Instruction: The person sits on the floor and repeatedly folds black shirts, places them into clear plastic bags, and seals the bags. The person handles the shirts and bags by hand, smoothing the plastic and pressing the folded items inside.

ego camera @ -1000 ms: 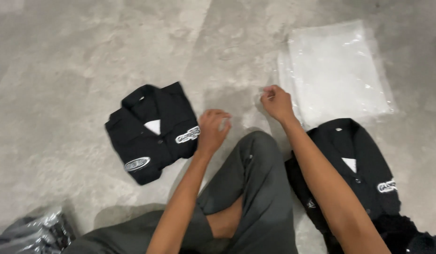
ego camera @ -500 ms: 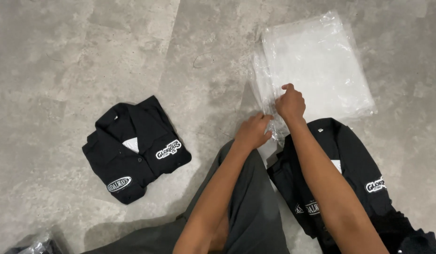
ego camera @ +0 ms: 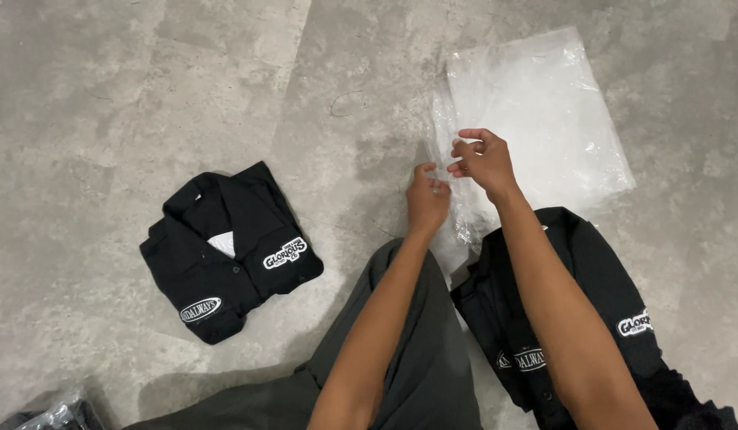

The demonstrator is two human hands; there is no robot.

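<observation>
Both hands pinching plastic bag

Glossy clear plastic bags – matt black cloth shirt – rough concrete floor.

Taking the stack of clear plastic bags as landmark: to its left, bare concrete floor lies open as far as the folded black shirt, well apart. Both hands, the left hand and right hand, crowd the stack's near left corner. Just below the stack a second black shirt blocks the floor, with a grey-trousered knee beside it. Right of the stack, floor stays bare
</observation>
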